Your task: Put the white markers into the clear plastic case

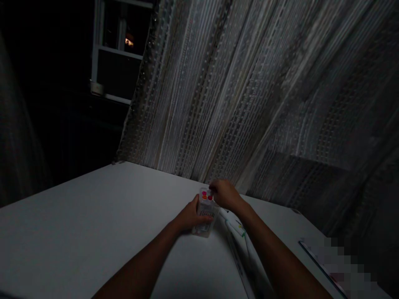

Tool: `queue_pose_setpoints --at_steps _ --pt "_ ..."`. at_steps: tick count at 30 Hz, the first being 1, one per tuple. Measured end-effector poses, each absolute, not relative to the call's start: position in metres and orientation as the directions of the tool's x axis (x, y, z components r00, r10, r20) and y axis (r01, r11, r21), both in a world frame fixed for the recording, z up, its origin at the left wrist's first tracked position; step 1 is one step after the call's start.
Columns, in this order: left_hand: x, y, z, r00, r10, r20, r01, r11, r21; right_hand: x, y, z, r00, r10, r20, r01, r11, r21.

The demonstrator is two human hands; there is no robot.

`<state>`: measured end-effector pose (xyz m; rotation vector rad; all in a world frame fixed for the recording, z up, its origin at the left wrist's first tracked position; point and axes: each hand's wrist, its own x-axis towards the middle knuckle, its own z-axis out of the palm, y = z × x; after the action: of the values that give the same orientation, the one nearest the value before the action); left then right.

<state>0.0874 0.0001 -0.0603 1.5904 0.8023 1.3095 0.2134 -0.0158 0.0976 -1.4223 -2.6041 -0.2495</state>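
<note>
A small clear plastic box [205, 212] with a printed label stands near the far edge of the white table [93, 216]. Red, orange and pink round caps [206, 195] show at its top. My left hand [189, 216] wraps around the box's left side. My right hand [225, 194] reaches over from the right, its fingertips pinching at the top of the box beside a red cap. The box's lower contents are too dim and small to make out.
A white printed sheet or bag [240, 245] lies under my right forearm. A flat object with a thin edge [318, 261] sits at the right, partly blurred out. A sheer striped curtain [218, 104] hangs behind the table, and a dark window frame [118, 50] shows at the upper left.
</note>
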Motion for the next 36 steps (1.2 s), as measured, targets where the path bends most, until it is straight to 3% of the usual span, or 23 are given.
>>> queue_pose_setpoints --at_steps 4,6,14,26,29,32,36 --pt "0.086 -0.004 -0.056 0.228 0.896 0.381 -0.050 -0.380 0.924 0.212 -0.011 0.095 -0.563 0.775 0.287 0.758 0.622 -0.193" --pt "0.086 -0.004 -0.055 0.227 0.896 0.381 -0.066 -0.376 0.924 0.211 -0.008 0.091 -0.542 0.784 0.303 0.743 0.615 -0.264" --pt "0.087 -0.002 -0.058 0.226 0.890 0.396 -0.067 -0.391 0.918 0.209 -0.008 0.087 -0.500 0.822 0.272 0.771 0.565 -0.293" --pt "0.089 -0.008 -0.052 0.236 0.892 0.384 -0.094 -0.373 0.923 0.224 -0.008 0.085 -0.501 0.794 0.344 0.635 0.607 -0.478" --pt "0.090 -0.010 -0.052 0.238 0.893 0.382 -0.112 -0.366 0.924 0.236 -0.010 0.091 -0.456 0.794 0.401 0.658 0.604 -0.449" --pt "0.090 -0.010 -0.054 0.235 0.902 0.362 -0.111 -0.345 0.932 0.251 -0.012 0.090 -0.377 0.830 0.410 0.784 0.522 -0.336" --pt "0.091 -0.009 -0.054 0.229 0.905 0.359 -0.097 -0.346 0.933 0.268 -0.014 0.065 -0.325 0.928 0.180 0.942 0.334 -0.020"
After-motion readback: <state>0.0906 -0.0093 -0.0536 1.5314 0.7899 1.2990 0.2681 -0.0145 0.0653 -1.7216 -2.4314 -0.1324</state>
